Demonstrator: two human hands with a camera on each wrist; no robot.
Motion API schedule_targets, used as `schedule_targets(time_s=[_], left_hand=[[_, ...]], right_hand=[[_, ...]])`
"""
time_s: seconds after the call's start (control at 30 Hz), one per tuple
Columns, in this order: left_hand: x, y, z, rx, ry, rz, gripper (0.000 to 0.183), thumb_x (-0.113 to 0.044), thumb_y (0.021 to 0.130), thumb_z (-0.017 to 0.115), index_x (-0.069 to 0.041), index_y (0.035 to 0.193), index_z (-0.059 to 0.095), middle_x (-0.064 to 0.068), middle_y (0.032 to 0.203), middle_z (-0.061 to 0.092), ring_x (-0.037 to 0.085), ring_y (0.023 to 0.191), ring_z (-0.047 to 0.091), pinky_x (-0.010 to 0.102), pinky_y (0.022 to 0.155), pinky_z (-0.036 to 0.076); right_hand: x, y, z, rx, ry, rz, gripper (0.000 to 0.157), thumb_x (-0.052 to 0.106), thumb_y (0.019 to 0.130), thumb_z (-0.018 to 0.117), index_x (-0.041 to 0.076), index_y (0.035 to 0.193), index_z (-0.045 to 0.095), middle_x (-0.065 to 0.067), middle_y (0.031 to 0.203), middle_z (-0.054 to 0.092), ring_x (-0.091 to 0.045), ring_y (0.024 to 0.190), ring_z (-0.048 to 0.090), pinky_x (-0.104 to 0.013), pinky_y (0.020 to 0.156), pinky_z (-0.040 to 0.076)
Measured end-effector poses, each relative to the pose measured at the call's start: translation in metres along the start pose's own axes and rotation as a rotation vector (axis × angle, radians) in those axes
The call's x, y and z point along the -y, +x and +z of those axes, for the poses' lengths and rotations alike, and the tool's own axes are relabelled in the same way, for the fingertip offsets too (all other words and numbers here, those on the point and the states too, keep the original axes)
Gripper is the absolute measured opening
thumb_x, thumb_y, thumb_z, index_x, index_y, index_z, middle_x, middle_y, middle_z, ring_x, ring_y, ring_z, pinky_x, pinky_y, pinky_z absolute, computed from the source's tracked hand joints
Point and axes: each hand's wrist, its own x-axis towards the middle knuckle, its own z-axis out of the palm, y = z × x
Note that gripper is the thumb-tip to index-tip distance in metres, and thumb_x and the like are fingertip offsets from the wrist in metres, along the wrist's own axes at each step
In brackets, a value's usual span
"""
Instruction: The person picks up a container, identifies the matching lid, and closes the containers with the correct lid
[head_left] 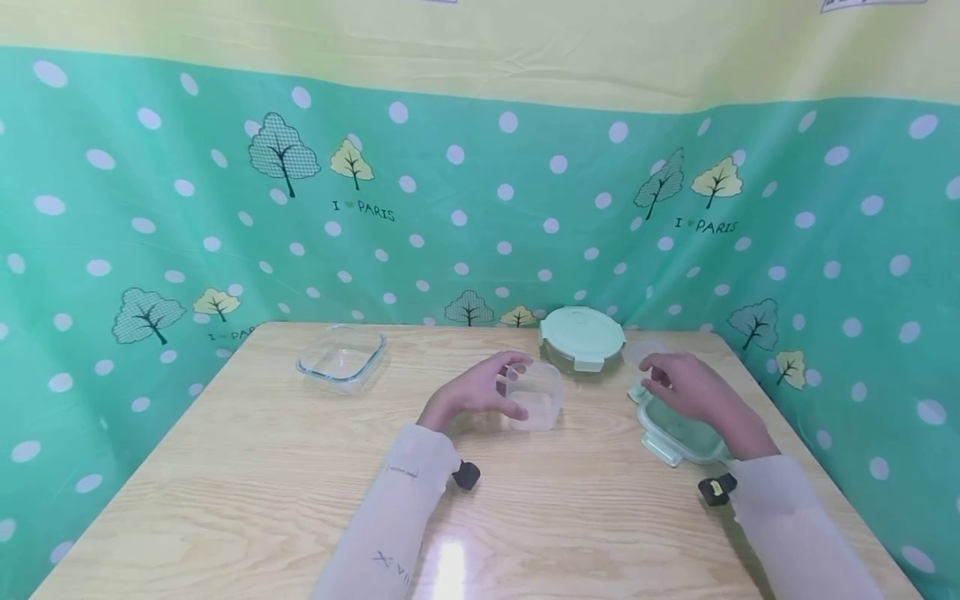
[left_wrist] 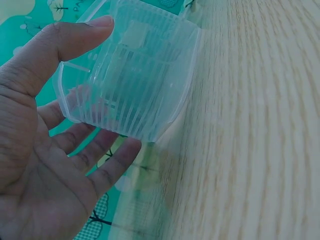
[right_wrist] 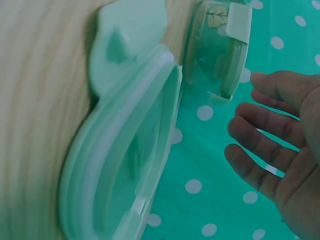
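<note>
Just right of centre on the pale wood-grained surface (head_left: 285,500): a small, colourless, translucent plastic tub (head_left: 536,408), with rounded corners and ribbed walls; it is between the two forearms, nearer the left; whether its base rests flat on the wood I cannot tell.
Left grip (head_left: 478,385): a person's bare hand, grasping the tub from its left side; the thumb lies on the side nearer the person, the fingers reach round the far side; in the left wrist view part of the fingers shows through the clear plastic.
Right grip (head_left: 678,387): the other bare hand, released, its fingers loosely bent and holding nothing in the right wrist view; it hovers over the far part of the green lid.
Green lid: a pale green, rounded rectangular lid with a translucent panel (head_left: 686,429); it lies at the right of the surface, partly hidden by the right forearm; one clip flap sticks out at its far left corner, another along its near side.
Far edge: a round clear container with a pale green snap-on lid (head_left: 581,332), behind the tub and slightly right of it; a faint translucent shape (head_left: 642,350) beside it, too indistinct to name.
Far left: a clear rectangular glass dish with a bluish rim (head_left: 342,382), uncovered and well apart from the tub.
Sleeves and wrists: pale long sleeves (head_left: 393,517); a small black device (head_left: 467,475) at each wrist.
Backdrop: a teal curtain with white dots and printed trees (head_left: 420,200), yellow along its top.
</note>
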Motion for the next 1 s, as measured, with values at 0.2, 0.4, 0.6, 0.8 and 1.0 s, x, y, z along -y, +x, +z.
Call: schedule_targets(time_s=[0.2,0.4,0.6,0.8,1.0], left_hand=[[-0.002,-0.001,-0.001,0.001,-0.009,-0.005,0.092,-0.018,0.074,0.092,-0.017,0.153,0.043,0.011,0.146,0.049,0.026,0.129,0.050,0.035,0.103,0.050],[0.000,0.000,-0.001,0.001,-0.010,-0.004,0.092,-0.017,0.074,0.092,-0.017,0.152,0.043,0.011,0.146,0.049,0.025,0.129,0.049,0.033,0.102,0.050],[0.000,0.000,0.000,0.000,-0.022,0.002,0.093,-0.017,0.074,0.092,-0.017,0.153,0.043,0.011,0.146,0.049,0.025,0.129,0.050,0.035,0.102,0.050],[0.001,0.000,0.000,0.009,-0.020,0.005,0.094,-0.018,0.075,0.092,-0.015,0.154,0.042,0.014,0.148,0.048,0.027,0.130,0.049,0.036,0.103,0.050],[0.002,0.000,-0.001,0.009,-0.030,0.004,0.094,-0.019,0.074,0.092,-0.015,0.154,0.042,0.014,0.148,0.048,0.029,0.131,0.049,0.036,0.103,0.050]], right_hand=[[-0.001,-0.013,-0.006,0.019,-0.001,0.003,0.024,0.010,0.098,0.067,-0.005,0.117,0.067,-0.007,0.093,0.071,-0.023,0.085,0.068,-0.043,0.073,0.060],[-0.010,-0.019,-0.006,0.031,0.003,0.014,0.026,0.012,0.099,0.066,-0.004,0.119,0.067,-0.006,0.094,0.071,-0.022,0.085,0.067,-0.044,0.075,0.060],[-0.030,-0.010,-0.001,0.027,0.051,0.039,0.027,0.010,0.100,0.064,-0.007,0.120,0.065,-0.009,0.094,0.071,-0.025,0.086,0.067,-0.044,0.073,0.059],[-0.053,0.002,0.000,0.008,0.047,0.083,0.027,0.009,0.100,0.064,-0.008,0.120,0.064,-0.014,0.095,0.071,-0.029,0.086,0.068,-0.045,0.072,0.060],[-0.071,0.012,0.001,-0.042,0.049,0.123,0.027,0.008,0.099,0.064,-0.009,0.121,0.064,-0.018,0.097,0.070,-0.035,0.091,0.067,-0.050,0.076,0.058]])
